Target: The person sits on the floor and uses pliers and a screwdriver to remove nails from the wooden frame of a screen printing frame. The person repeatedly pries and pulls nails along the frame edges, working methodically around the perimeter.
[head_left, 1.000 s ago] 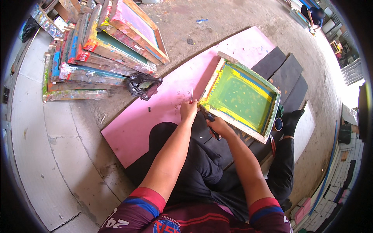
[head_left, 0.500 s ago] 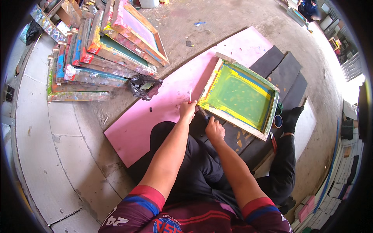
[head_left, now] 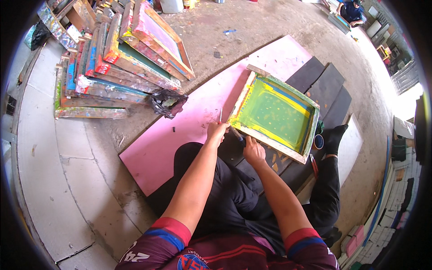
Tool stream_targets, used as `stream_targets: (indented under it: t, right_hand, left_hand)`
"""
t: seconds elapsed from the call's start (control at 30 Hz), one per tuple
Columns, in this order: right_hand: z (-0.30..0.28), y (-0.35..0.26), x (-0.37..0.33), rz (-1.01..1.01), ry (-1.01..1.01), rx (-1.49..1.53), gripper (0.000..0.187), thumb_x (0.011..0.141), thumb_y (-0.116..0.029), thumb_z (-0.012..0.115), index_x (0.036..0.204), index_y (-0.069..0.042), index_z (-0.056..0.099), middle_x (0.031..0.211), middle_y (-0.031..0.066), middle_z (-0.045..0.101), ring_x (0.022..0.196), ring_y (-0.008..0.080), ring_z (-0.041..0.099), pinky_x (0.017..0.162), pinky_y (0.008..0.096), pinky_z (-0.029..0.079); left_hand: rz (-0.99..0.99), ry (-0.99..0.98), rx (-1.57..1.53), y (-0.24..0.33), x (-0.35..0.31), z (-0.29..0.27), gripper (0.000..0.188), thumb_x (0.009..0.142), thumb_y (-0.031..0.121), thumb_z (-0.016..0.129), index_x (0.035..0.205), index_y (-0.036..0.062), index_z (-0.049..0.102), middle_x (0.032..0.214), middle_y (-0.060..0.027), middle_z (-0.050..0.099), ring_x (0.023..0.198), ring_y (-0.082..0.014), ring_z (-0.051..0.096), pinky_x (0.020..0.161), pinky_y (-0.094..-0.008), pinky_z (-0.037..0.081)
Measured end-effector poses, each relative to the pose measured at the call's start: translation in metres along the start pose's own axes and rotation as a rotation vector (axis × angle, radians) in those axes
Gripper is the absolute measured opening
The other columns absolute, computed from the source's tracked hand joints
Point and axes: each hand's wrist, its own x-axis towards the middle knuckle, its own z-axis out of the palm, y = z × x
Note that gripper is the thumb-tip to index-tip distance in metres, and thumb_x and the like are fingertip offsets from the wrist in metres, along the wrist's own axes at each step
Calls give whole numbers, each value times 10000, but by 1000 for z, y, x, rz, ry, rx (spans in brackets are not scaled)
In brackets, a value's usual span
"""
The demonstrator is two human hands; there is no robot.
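Observation:
A wooden-framed printing screen (head_left: 276, 116) with green mesh and yellow paint lies tilted in front of me. My left hand (head_left: 218, 133) is closed at its near left corner, around a thin tool (head_left: 221, 116) with a red part and a pale shaft pointing away from me, like a screwdriver. My right hand (head_left: 254, 150) is closed on the dark blue handle (head_left: 242, 140) of a second tool. That tool's narrow dark end reaches to the same corner, beside my left fingers. Its kind is not clear.
A pink board (head_left: 155, 155) and dark planks (head_left: 310, 76) lie beneath the screen. Paint-stained frames (head_left: 121, 67) lean at the left, near a black plastic bag (head_left: 168, 102). By my foot are a small paint pot (head_left: 318, 141) and a red tool (head_left: 313, 165). Another person (head_left: 352, 12) sits far right.
My right hand has shifted slightly to the right, and more of its tool's handle shows. My left hand stays at the screen's corner. The whole view has shifted a little.

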Motion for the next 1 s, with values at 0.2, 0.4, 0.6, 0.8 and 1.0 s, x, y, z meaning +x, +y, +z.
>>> stream_targets:
  t: [0.2, 0.4, 0.6, 0.8, 1.0]
  right_hand:
    - [-22, -23, -8, 19, -126, 173, 332, 985, -304, 606, 1196, -50, 573, 1053, 250, 712, 970, 429, 707, 833, 534, 560]
    - [-10, -14, -1, 223, -468, 811, 399, 1029, -396, 595, 1195, -34, 624, 1071, 212, 719, 938, 351, 725, 804, 478, 571]
    - [-21, -34, 0, 414, -716, 1540, 423, 1086, -408, 490, 1329, -63, 523, 1219, 223, 689, 1066, 353, 698, 853, 509, 553]
    - [-10, -29, 10, 427, -768, 1792, 472, 1083, -452, 471, 1347, -63, 510, 1216, 229, 677, 1103, 354, 678, 872, 507, 543]
    - [-1, -27, 13, 498, -725, 1860, 400, 1083, -395, 500, 1233, -30, 562, 1003, 163, 681, 898, 286, 694, 737, 463, 574]
  left_hand:
    - [-46, -66, -115, -7, 14, -4, 251, 839, 248, 766, 902, 46, 631, 601, -32, 536, 395, -135, 410, 353, -324, 312]
    - [-93, 75, -137, 6, 11, 0, 179, 838, 192, 747, 886, 63, 632, 660, -33, 581, 408, -136, 442, 375, -314, 326]
    - [16, 507, -418, -25, 60, -15, 189, 826, 132, 756, 829, -29, 656, 649, -80, 633, 440, -187, 572, 393, -346, 422]
    - [-21, 530, -426, -19, 58, -9, 186, 830, 130, 771, 857, -22, 667, 697, -104, 657, 462, -180, 582, 415, -351, 427]
    - [-44, 563, -420, -14, 55, -4, 212, 845, 148, 759, 903, -33, 665, 744, -122, 674, 532, -200, 620, 466, -364, 467]
